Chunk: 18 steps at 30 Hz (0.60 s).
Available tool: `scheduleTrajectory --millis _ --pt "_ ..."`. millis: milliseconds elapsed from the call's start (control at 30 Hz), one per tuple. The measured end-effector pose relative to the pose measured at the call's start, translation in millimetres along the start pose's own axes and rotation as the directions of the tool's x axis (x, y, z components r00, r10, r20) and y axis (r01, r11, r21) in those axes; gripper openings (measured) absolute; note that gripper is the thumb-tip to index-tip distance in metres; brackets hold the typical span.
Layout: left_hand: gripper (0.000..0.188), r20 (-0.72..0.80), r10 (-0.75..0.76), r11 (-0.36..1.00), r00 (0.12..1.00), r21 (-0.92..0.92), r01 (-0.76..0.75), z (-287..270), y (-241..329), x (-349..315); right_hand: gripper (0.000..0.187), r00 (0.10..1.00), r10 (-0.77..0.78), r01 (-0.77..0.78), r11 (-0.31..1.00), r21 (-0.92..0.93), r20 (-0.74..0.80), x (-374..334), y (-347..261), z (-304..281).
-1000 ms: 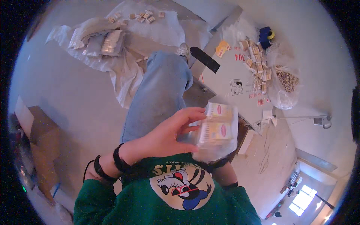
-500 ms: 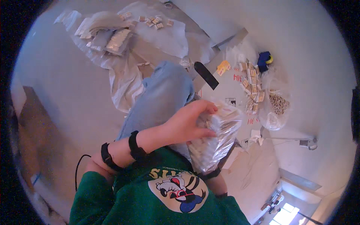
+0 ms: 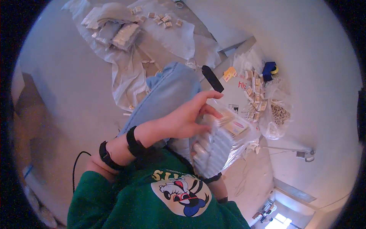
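Observation:
A clear plastic bag (image 3: 223, 147) filled with small white and tan packets sits in front of my chest. Beneath it is my right hand (image 3: 197, 149), mostly hidden by the bag, with a few fingertips wrapped round its near left side. My left hand (image 3: 188, 118) reaches across to the bag's upper end. Its thumb and fingers are spread apart, and the bent fingers touch the top by the packets. A tan card-like packet (image 3: 237, 127) with a printed label shows through the film at the upper right.
Small packets (image 3: 256, 91) lie in a heap on a white printed board (image 3: 233, 97). Next to them are a bag of small pieces (image 3: 280, 112), a blue tape dispenser (image 3: 268, 70) and a yellow card (image 3: 229, 73). Packed bags (image 3: 126, 36) and plastic sheeting (image 3: 124, 82) lie at the far left.
The bag has turned, so the tan packet and the row of white packets show more plainly. My left hand has shifted slightly up, its index finger straighter. My view has tilted a little.

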<state>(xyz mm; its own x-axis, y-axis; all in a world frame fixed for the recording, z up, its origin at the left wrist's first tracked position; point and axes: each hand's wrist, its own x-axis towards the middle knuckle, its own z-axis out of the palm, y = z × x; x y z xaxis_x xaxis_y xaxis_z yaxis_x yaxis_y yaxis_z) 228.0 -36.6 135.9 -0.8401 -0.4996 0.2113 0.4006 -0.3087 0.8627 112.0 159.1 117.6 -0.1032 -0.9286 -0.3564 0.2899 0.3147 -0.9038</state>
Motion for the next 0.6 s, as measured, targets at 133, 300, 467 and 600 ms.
scheduleTrajectory --millis 133,300,467,600 --pt "0.075 -0.008 -0.058 0.978 0.998 -0.2 0.055 -3 0 -1 0.049 0.993 0.038 0.02 0.878 0.478 -0.111 3 -26 27" --pt "0.065 0.001 -0.117 0.949 0.993 -0.296 0.112 -6 9 -1 0.045 0.941 0.209 -0.081 0.903 0.421 -0.267 12 -36 32" --pt "0.052 0.088 -0.047 0.977 0.995 -0.204 0.064 -16 3 -6 0.043 0.929 0.298 -0.136 0.826 0.547 -0.218 30 -37 23" --pt "0.043 0.083 -0.101 0.976 0.991 -0.183 0.115 -27 0 -20 0.041 0.92 0.354 -0.162 0.732 0.662 -0.168 37 -34 16"
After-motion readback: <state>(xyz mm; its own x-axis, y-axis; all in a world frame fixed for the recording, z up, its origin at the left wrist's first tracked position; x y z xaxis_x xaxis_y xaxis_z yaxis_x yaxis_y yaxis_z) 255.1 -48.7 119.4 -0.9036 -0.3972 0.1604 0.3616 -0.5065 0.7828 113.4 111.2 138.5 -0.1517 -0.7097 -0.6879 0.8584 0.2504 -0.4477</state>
